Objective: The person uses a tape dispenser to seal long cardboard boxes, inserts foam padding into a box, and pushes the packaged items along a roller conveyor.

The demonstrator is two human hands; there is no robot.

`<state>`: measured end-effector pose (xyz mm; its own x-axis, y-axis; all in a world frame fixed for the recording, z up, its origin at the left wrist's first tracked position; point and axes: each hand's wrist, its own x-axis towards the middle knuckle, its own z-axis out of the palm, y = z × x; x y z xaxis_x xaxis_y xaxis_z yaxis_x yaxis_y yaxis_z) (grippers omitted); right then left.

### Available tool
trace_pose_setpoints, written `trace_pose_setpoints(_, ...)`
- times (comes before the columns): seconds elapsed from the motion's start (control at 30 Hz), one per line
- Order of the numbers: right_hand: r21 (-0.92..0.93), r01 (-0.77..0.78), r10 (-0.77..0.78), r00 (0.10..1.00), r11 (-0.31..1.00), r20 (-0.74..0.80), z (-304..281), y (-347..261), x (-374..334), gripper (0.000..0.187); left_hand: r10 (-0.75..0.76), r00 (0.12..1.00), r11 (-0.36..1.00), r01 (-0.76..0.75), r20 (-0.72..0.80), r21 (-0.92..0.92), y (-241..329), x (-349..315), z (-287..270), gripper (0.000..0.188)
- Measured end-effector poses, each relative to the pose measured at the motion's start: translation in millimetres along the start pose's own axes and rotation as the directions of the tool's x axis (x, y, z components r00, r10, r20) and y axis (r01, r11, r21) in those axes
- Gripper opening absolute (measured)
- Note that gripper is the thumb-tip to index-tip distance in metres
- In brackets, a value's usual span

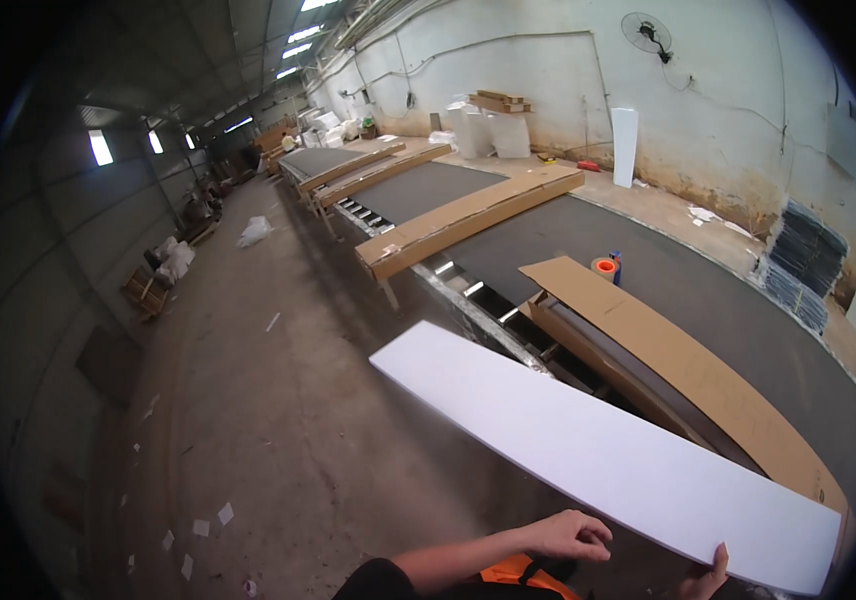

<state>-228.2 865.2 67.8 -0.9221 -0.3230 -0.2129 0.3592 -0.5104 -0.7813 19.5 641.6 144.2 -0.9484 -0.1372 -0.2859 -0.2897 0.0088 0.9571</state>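
A long white panel (588, 450) slants across the lower right, reaching over the near edge of the conveyor. My right hand (710, 578) grips it along its near edge close to the right end, thumb on top; the other fingers are hidden beneath. My left hand (570, 536) hovers just short of the same edge with its fingers curled in and nothing visible in them. Beyond the panel lies a long cardboard box (613, 365), its brown flap (683, 360) raised along the far side. Part of the box is hidden by the panel.
The dark conveyor belt (708, 290) carries a roll of tape (604, 267) with an orange core and a closed long carton (468, 222) lying crosswise. More cartons (378, 172) lie farther along. Paper scraps (202, 527) litter the floor at left. Black bundles (803, 260) stand by the right wall.
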Motion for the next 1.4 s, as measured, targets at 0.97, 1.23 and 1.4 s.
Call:
trace_pose_setpoints(0.97,0.114,0.193,-0.131,0.902,0.975,-0.41,64.4,34.9,38.0,0.05,0.258,0.928,0.844,-0.082,-0.268,0.531,30.9,281.0,-250.8,0.082)
trace_pose_setpoints(1.23,0.066,0.168,-0.122,0.888,0.984,-0.444,80.2,18.3,96.4,0.045,0.414,0.848,0.854,-0.236,-0.33,0.464,75.9,302.3,-279.5,0.07)
trace_pose_setpoints(1.4,0.18,0.189,-0.095,0.896,0.965,-0.434,67.1,-0.4,150.7,0.04,0.463,0.808,0.852,-0.293,-0.365,0.434,100.1,332.2,-295.8,0.067)
